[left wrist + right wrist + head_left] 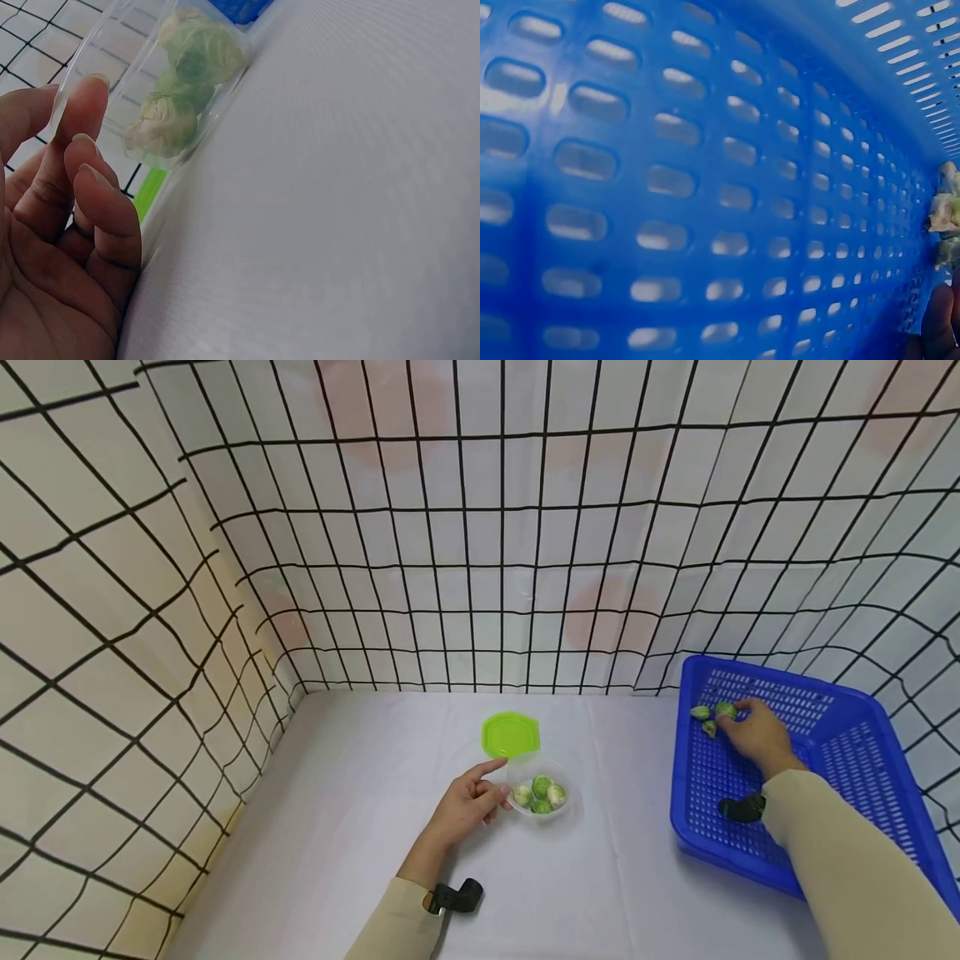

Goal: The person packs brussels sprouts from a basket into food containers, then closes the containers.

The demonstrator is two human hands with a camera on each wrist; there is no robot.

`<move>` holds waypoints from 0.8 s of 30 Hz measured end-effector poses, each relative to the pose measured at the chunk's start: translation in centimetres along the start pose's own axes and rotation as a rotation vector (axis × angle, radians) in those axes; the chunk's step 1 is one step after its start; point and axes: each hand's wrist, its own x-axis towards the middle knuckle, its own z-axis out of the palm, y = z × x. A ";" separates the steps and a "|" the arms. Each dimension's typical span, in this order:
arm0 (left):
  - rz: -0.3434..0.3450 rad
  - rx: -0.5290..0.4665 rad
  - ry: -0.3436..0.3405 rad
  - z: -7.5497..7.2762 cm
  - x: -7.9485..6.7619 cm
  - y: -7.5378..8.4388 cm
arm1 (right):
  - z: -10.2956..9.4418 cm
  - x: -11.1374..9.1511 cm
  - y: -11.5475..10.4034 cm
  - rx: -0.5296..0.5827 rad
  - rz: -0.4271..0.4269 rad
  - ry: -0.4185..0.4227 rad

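The clear tub [542, 767] is holding four green sprouts [541, 787]; well right of it, a blue basket [697, 777] is holding three more sprouts [701, 712]. At the tub's left edge, the left hand [465, 802] is touching its side — fingers loosely spread — while the right hand [759, 737] is pinching one basket sprout [724, 710].

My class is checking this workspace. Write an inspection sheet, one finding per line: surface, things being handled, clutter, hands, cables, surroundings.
Surface: white table covering, faintly creased.
Handled things: clear container holding four visible Brussels sprouts; green lid lying just beyond it; blue basket at the right, with three sprouts visible inside.
Clutter: nothing seen.
Left hand: fingertips at the clear container's rim, index finger extended.
Right hand: inside the blue basket, pinching one of the three sprouts.
Cables: nothing seen.
Surroundings: black wire grid against pale sheeting.
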 end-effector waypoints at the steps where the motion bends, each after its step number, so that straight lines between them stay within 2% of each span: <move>1: 0.001 0.000 0.001 0.0 0.0 0.0 | 0.1 0.1 0.0 -0.002 0.007 -0.001; 12: -0.005 0.011 0.006 0.1 0.0 0.0 | 0.5 0.7 0.3 -0.007 0.065 0.000; 24: -0.012 0.006 0.003 0.0 -0.1 0.3 | 0.4 0.2 0.4 -0.009 0.033 0.001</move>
